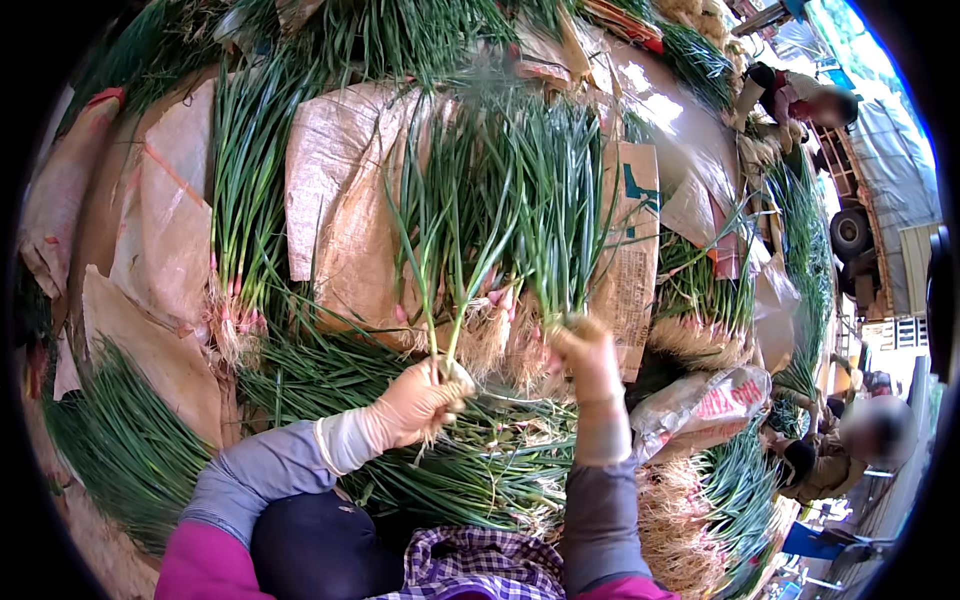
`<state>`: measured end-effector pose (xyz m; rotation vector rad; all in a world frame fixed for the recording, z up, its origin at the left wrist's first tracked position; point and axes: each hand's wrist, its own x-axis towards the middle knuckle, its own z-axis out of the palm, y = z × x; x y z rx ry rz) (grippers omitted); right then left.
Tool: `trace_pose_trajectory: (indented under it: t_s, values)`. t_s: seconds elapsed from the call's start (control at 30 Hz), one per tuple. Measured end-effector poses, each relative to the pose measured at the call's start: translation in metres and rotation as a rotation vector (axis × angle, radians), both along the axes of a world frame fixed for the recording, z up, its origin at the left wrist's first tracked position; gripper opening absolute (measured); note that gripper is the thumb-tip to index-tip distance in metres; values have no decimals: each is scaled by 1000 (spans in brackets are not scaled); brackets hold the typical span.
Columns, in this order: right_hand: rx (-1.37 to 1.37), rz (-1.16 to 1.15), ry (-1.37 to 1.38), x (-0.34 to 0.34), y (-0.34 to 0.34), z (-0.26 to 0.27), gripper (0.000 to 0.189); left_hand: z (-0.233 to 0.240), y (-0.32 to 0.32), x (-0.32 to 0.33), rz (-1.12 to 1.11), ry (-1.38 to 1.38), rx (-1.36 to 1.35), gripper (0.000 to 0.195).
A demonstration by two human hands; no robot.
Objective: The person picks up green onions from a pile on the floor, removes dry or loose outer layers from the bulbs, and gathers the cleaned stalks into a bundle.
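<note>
My left hand [424, 401], in a pale glove, grips a few spring onions [442, 330] low on their stems, with their green leaves rising away from me. My right hand [585, 345] is also gloved and blurred by motion. Its fingers are curled around the stem bases of green stalks [559, 277] at the right side of a pile of spring onions [480, 187]. Pinkish bulbs and pale stringy roots [484, 337] hang at the pile's near edge. What lies inside the right fist is partly hidden.
A spring onion bundle [240, 225] lies left on woven plastic sacking [337, 180]. Printed cardboard [630, 262] sits right of the pile. Loose spring onions [465, 465] cover the ground before my knees. A stack with roots outward [675, 525] lies lower right. Two people [795, 97] work at right near a truck [855, 225].
</note>
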<state>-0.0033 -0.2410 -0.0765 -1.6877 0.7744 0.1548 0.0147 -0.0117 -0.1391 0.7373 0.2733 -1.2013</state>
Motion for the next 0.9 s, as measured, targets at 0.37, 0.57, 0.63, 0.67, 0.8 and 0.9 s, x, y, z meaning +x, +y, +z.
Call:
trace_pose_trajectory:
  t_s: [0.37,0.57,0.63,0.67,0.8,0.9]
  values:
    - [-184,-65,-31,-31,77,-64,17,10,-2,5,-141,-238,25,15]
    - [-339,105,231,-54,28,-28,21,-10,29,8,-1,-13,-18,20]
    - [-630,764,84,-122,12,-49,22,-3,27,16,-12,37,-32,21]
    - [-393,1077,260,-117,29,-21,23,-10,36,16,34,60,-27,20]
    - [-273,902,59,-89,36,-5,39,-18,40,7,62,82,-52,19]
    - [40,411,247,-13,67,-15,45,-16,51,4,70,91,-101,18]
